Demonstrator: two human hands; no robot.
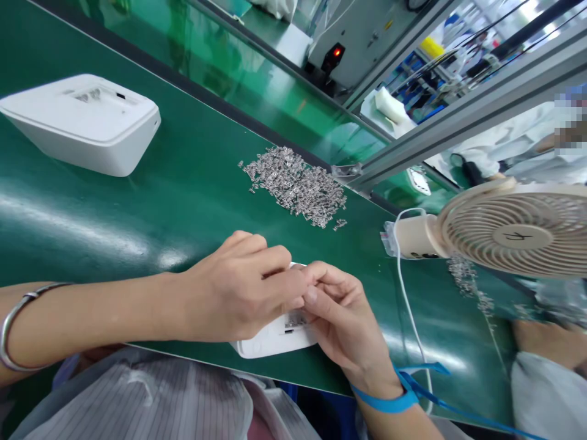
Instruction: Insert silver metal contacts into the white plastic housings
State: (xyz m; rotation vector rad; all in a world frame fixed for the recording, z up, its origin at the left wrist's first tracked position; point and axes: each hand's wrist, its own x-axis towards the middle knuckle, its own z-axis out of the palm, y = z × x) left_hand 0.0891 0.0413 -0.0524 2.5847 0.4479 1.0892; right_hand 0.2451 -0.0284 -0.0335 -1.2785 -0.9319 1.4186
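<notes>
Head view — forward, downward (quite near)

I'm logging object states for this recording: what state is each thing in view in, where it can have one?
Left bare hand, fingers curled in; anything held hidden.
Right bare hand, fingers bent; anything held hidden.
White plastic housing under the hands, recess uncovered, partly hidden.
White plastic housing at far left, recess uncovered, facing up.
Heap of small silvery metal pieces, loose.
Beige round plastic fan, running or not unclear.
Small red light, lit.
</notes>
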